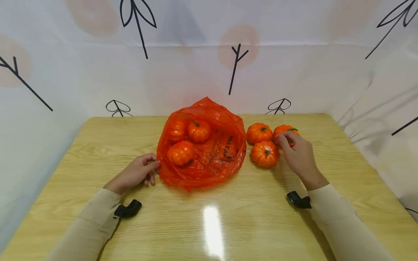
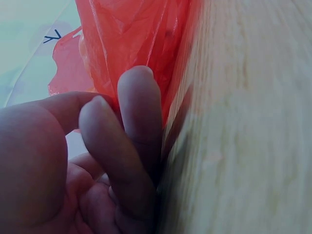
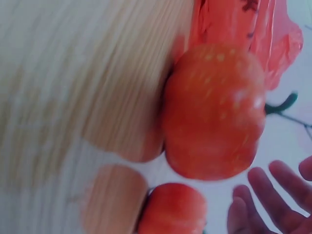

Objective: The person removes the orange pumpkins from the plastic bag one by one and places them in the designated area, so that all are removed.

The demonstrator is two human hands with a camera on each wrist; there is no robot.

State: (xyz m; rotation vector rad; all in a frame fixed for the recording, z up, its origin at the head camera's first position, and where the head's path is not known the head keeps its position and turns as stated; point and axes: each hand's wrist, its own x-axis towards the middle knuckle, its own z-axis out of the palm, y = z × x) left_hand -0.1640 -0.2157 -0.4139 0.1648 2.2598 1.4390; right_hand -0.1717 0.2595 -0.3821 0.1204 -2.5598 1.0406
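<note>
A red plastic bag (image 1: 225, 170) lies spread with its mouth up, and three small orange pumpkins (image 1: 180, 153) sit inside its left part. My left hand (image 1: 138, 171) pinches the bag's left rim between thumb and index finger; the other fingers curl loosely below, close over the wood. Right of the bag stand three more pumpkins with green stems: one in front (image 1: 265, 154), one behind (image 1: 259, 133) and one at the right (image 1: 283, 131). My right hand (image 1: 298, 154) hovers over the right one, overlapping it in the head view. Its fingers (image 3: 265, 195) are bent loosely, holding nothing.
Everything stands on a light wooden table (image 1: 163, 224). A white cloth (image 1: 183, 72) printed with plant shapes hangs behind and around it. Black curved pieces (image 1: 128, 209) are at both wrists. Dark lettering marks the inside of the bag.
</note>
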